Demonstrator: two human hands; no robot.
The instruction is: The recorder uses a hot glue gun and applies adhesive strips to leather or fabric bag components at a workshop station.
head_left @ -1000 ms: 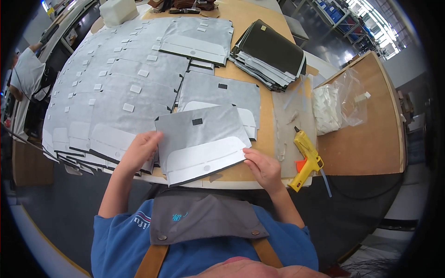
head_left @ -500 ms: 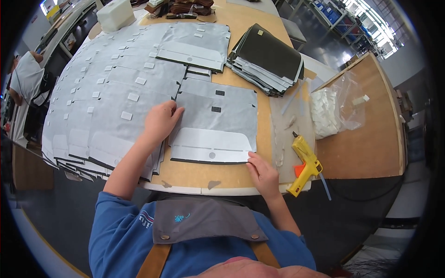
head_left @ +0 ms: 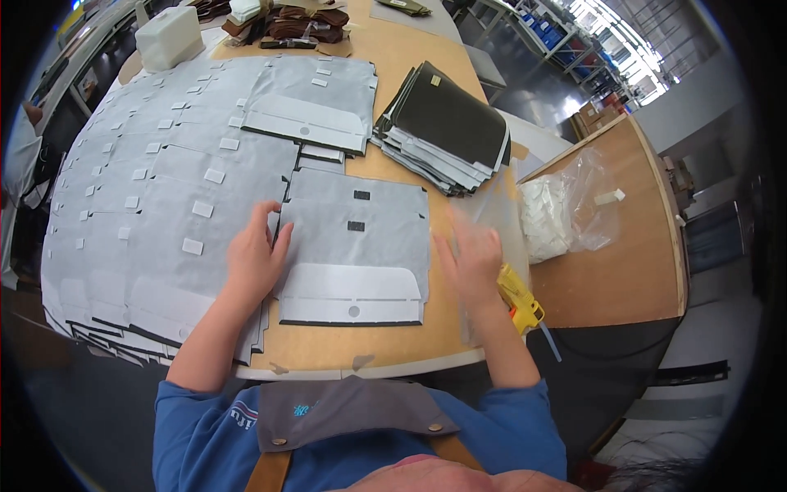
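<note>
A grey fabric panel (head_left: 385, 242) lies flat before me, with two small black patches near its middle and a white strip along its near edge. My left hand (head_left: 256, 261) is at the panel's left edge, thumb and fingers apart, with nothing held. To the right of the panel, my right hand (head_left: 477, 258) is empty and partly blurred, its thumb apart from the fingers. It is close to a yellow glue gun (head_left: 516, 293), whose tip my hand hides. On the left spread overlapping grey panels (head_left: 164, 197) bearing small white tabs.
A stack of dark panels (head_left: 463, 115) lies at the far right of the table. Beyond the glue gun, a clear bag of white pieces (head_left: 548, 217) rests on a wooden board (head_left: 623, 279). A white plastic container (head_left: 169, 39) and brown bundles (head_left: 307, 25) stand at the back.
My right hand has left the panel's near right corner and moved up and right, toward the glue gun. My left hand's fingers have spread. The whole view has shifted.
</note>
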